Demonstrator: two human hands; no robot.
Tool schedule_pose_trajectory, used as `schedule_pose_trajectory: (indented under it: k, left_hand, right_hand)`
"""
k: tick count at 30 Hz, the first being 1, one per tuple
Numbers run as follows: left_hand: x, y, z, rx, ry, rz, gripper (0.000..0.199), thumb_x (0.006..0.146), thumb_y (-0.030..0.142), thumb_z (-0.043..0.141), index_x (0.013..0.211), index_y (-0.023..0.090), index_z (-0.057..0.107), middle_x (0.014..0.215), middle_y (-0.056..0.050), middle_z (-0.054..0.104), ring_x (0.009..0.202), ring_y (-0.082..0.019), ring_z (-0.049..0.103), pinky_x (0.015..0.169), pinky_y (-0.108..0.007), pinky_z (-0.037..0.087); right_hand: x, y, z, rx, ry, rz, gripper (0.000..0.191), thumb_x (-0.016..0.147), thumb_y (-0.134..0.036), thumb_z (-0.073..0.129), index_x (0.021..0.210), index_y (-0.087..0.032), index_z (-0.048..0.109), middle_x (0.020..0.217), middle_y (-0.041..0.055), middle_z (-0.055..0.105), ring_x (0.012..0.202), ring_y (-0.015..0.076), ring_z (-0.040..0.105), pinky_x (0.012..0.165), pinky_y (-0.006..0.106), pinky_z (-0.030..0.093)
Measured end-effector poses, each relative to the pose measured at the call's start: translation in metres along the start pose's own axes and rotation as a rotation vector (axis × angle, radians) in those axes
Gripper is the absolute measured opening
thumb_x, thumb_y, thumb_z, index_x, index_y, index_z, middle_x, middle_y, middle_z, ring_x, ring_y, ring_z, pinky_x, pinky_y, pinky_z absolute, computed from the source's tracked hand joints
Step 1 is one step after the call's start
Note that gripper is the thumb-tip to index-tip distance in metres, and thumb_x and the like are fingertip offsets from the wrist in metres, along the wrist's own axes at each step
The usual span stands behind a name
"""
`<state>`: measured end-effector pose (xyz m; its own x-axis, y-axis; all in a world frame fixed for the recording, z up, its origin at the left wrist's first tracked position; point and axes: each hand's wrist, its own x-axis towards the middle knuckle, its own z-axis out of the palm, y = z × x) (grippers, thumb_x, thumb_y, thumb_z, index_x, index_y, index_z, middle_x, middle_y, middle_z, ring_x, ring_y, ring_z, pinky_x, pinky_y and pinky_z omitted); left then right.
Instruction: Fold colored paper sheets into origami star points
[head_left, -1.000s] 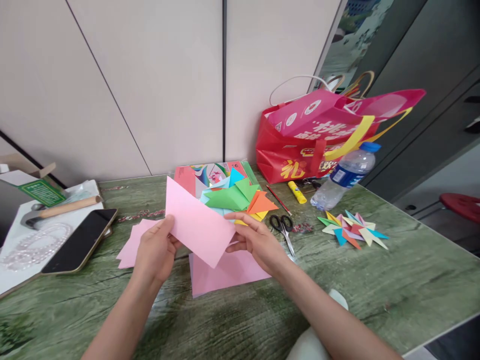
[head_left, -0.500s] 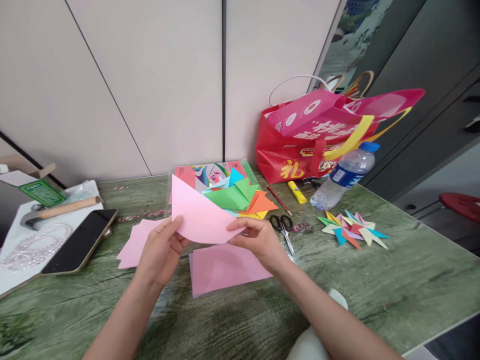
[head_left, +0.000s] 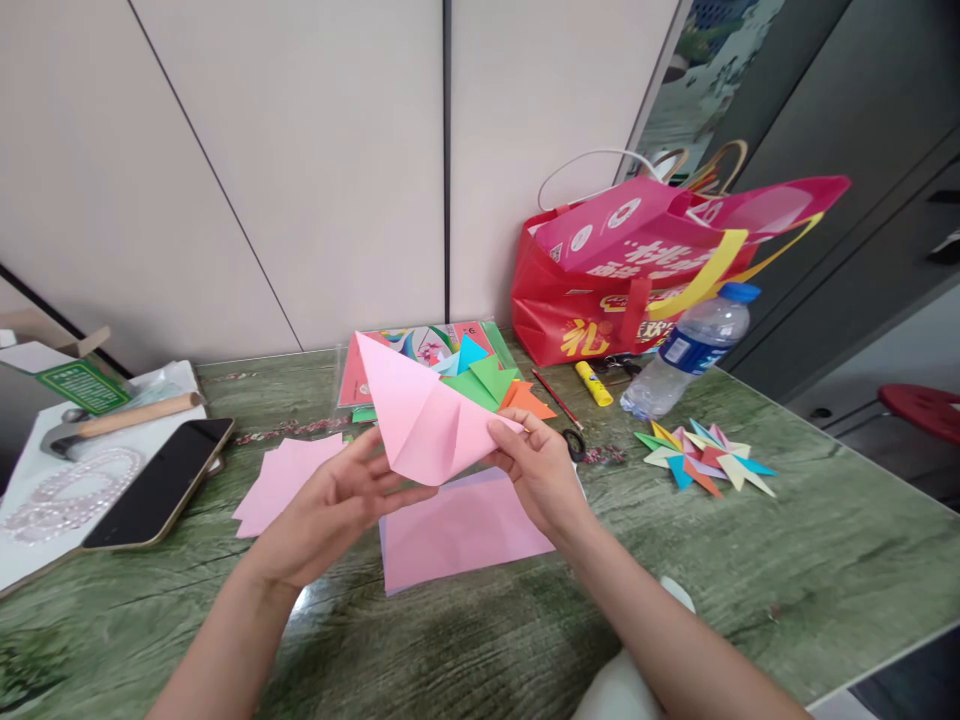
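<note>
A sheet of pink paper [head_left: 420,420], creased and bent into a triangular shape, is held up above the table. My right hand [head_left: 536,465] pinches its right corner between thumb and fingers. My left hand [head_left: 330,505] lies at the paper's lower left edge, its fingers stretched and apart; some fingertips are hidden behind the paper. Below lies a stack of pink paper [head_left: 465,535]. More pink sheets [head_left: 289,480] rest to the left, partly behind my left hand. Folded green paper [head_left: 484,383] and orange paper [head_left: 529,400] lie just behind the raised sheet.
Scissors [head_left: 575,445] are mostly hidden by my right hand. A pencil [head_left: 556,397], glue stick [head_left: 593,384], plastic bottle [head_left: 686,350] and red bag [head_left: 577,290] stand or lie behind. Folded paper stars [head_left: 705,455] lie right; a phone [head_left: 161,485] and hammer [head_left: 124,422] left.
The pink paper has bent and tilted, with creases now showing. My left hand has loosened its pinch and spread its fingers lower down; my right hand has shifted slightly right with the corner.
</note>
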<state>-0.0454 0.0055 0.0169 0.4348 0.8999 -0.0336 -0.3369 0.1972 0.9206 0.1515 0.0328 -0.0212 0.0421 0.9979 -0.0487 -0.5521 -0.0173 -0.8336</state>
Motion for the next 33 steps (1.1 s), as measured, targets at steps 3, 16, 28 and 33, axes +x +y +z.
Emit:
schedule_pose_trajectory:
  k: [3,16,28,33]
  left_hand:
    - [0.004,-0.005,-0.007,-0.001,0.193,-0.024,0.03,0.067,0.013,0.069,0.097,0.018,0.069,0.096,-0.008,0.071,0.087,-0.021,0.065,0.08,-0.029,0.051]
    - [-0.001,0.001,-0.003,0.281,0.027,-0.391,0.038,0.066,0.037,0.072,0.097,0.015,0.068,0.08,-0.007,0.072,0.062,-0.014,0.06,0.052,-0.02,0.043]
    - [0.007,-0.035,0.032,0.414,0.188,-0.2,0.019,0.065,0.025,0.07,0.079,0.013,0.066,0.074,-0.003,0.069,0.065,-0.016,0.059,0.057,-0.024,0.042]
    - [0.008,-0.037,0.03,0.431,0.342,-0.163,0.023,0.066,0.034,0.069,0.068,0.012,0.065,0.064,-0.004,0.067,0.055,-0.013,0.055,0.05,-0.022,0.039]
  right_hand:
    - [-0.001,0.0,-0.001,-0.012,-0.043,0.045,0.042,0.058,-0.03,0.078,0.091,-0.019,0.053,0.063,-0.0055,0.06,0.053,0.0088,0.055,0.052,0.022,0.05]
    - [-0.003,0.006,-0.003,-0.178,-0.201,0.123,0.046,0.062,-0.029,0.075,0.101,-0.019,0.052,0.062,-0.0039,0.064,0.049,0.009,0.054,0.049,0.02,0.04]
    - [-0.01,0.012,0.002,-0.598,-0.08,-0.152,0.028,0.076,-0.038,0.058,0.093,-0.016,0.059,0.056,-0.0035,0.055,0.047,0.0093,0.044,0.045,0.022,0.031]
    - [-0.012,0.011,0.003,-0.563,-0.161,-0.177,0.029,0.074,-0.034,0.062,0.097,-0.017,0.057,0.067,-0.0002,0.061,0.058,0.0121,0.053,0.053,0.024,0.039]
